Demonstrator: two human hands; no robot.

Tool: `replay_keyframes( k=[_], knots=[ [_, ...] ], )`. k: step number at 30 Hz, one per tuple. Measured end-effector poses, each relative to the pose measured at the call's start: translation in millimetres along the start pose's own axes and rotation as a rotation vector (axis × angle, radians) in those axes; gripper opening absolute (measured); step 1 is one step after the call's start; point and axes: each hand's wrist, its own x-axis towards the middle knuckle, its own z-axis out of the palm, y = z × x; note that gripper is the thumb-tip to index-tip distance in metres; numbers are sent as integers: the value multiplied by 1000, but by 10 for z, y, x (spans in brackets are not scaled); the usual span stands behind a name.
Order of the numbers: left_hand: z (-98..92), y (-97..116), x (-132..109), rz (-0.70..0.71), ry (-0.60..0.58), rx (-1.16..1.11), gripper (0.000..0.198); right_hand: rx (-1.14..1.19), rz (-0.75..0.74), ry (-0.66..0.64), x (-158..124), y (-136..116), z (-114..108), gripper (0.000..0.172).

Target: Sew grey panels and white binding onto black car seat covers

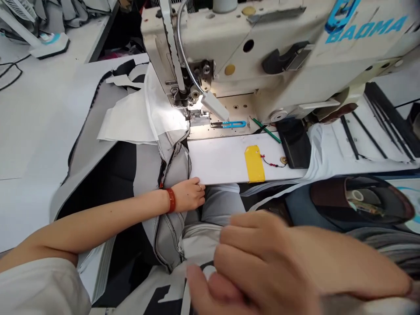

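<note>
My left hand (188, 194) reaches across to the table's front edge, fingers curled on the grey padded fabric (172, 168) that runs from my lap up to the needle of the white sewing machine (262, 57). A red bangle (170, 200) sits on that wrist. My right hand (262, 267) is close to the camera and blurred, fingers bent and pressed on grey and white fabric (197, 243) in my lap. The presser foot area (197, 114) is lit, with white lining (138, 118) folded to its left.
On the machine bed lie a yellow tag (254, 164), blue thread snips (231, 124), a green pen (267, 131) and a black phone-like slab (295, 142). Black strips (370, 131) lie at right. A dark bag (354, 203) sits beside my lap. A fan base (49, 43) stands far left.
</note>
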Motion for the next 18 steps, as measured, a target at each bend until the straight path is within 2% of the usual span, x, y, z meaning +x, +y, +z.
replay_keyframes(
  k=[2,4,5,7,9,11,14,16,18],
  knots=[
    [-34,5,17,-48,-25,-43,15,-75,-95,-17,-240,210,358,21],
    [-77,23,64,-153,-25,-145,13,-219,-5,-61,-546,573,783,29],
    [-101,40,103,-232,-17,-219,17,-287,127,-142,-686,786,973,33],
    [-151,88,210,-377,-12,-410,25,-346,533,-342,-875,1183,1246,35],
    [-192,148,334,-456,-36,-609,33,-347,798,-463,-914,1429,1365,31],
    [-222,203,436,-488,-48,-744,44,-309,850,-504,-846,1460,1348,26],
    [-269,244,494,-497,-40,-889,74,-140,757,-502,-706,1183,1089,23],
    [-320,236,480,-488,-73,-1009,84,115,673,-393,-654,933,771,26],
    [-388,204,450,-505,-149,-1188,73,310,639,-191,-651,755,387,30]
  ],
)
